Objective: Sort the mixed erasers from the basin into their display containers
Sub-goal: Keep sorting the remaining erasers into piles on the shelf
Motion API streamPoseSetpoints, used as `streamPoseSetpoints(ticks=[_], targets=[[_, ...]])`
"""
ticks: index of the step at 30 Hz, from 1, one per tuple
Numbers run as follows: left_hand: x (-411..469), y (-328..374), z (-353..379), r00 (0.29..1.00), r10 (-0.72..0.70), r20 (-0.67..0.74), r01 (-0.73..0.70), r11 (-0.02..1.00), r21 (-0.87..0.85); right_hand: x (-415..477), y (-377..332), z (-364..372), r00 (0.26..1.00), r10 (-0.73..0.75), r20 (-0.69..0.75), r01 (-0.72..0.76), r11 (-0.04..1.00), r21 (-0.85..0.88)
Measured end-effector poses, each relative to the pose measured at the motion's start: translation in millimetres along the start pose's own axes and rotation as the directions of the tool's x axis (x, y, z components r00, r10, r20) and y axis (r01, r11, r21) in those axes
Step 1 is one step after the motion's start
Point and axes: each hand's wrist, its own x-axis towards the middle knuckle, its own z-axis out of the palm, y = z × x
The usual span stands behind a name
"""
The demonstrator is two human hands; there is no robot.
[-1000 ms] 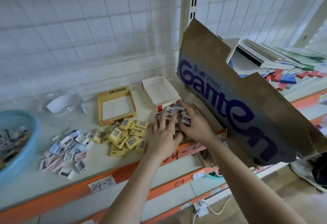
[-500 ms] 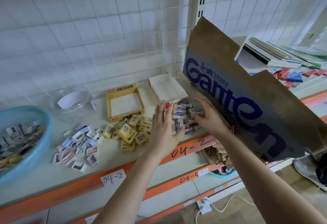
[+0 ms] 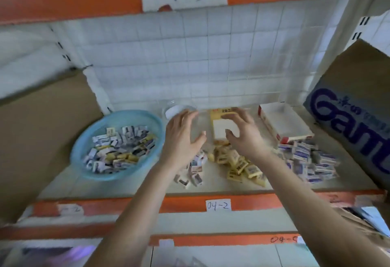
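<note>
Head: basin (image 3: 126,114), eraser piles (image 3: 238,161), carton (image 3: 348,76) crowding right.

The left hand (image 3: 181,140) covers some white erasers (image 3: 196,177) (print blurred), and the carton (image 3: 348,97) is cut off rightward.

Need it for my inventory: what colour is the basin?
The basin is light blue; head view.

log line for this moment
left hand open, empty | right hand open, empty | basin holds erasers | red box empty
</note>
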Motion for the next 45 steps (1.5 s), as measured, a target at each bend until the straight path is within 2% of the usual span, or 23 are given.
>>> streamPoseSetpoints(ticks=[6, 11, 15, 19, 21, 28, 36, 41, 45], targets=[[-26.4, -82.4, -58.9, 0.989, -0.145, -0.023, 0.147, 0.983, 0.108, 32.4, -67.7, 61.9, 0.986, -0.134, 0.098, 0.128, 0.99, 0.065], [-40.6, -147.3, -104.0, 0.951, -0.302, 0.057, 0.288, 0.94, 0.181, 57.4, -118.2, 108.8, 0.955, -0.23, 0.189, 0.227, 0.973, 0.034], [-38.9, -186.7, -129.2, 0.922, -0.344, 0.176, 0.301, 0.925, 0.232, 76.4, -144.6, 139.1, 0.924, -0.267, 0.274, 0.266, 0.963, 0.041], [-23.7, -207.9, -132.6, 0.912, -0.33, 0.244, 0.256, 0.922, 0.291, 97.1, -165.0, 163.4, 0.848, -0.22, 0.481, 0.281, 0.958, -0.057], [-13.9, -212.5, -127.7, 0.916, -0.304, 0.263, 0.22, 0.927, 0.305, 106.6, -171.1, 172.4, 0.825, -0.175, 0.537, 0.272, 0.956, -0.107], [-4.8, -230.1, -108.3, 0.923, -0.239, 0.302, 0.088, 0.894, 0.439, 109.1, -166.0, 196.5, 0.857, -0.066, 0.512, 0.147, 0.982, -0.119], [-5.1, -234.4, -102.9, 0.944, -0.251, 0.214, 0.151, 0.906, 0.395, 107.7, -154.3, 212.4, 0.817, -0.035, 0.575, 0.235, 0.931, -0.278], [-6.0, -233.4, -103.9, 0.949, -0.252, 0.188, 0.172, 0.917, 0.36, 107.7, -152.3, 217.2, 0.818, -0.052, 0.573, 0.262, 0.92, -0.29], [-6.4, -232.7, -105.5, 0.941, -0.236, 0.242, 0.133, 0.916, 0.378, 107.0, -148.6, 217.6, 0.826, -0.058, 0.561, 0.229, 0.944, -0.239]])
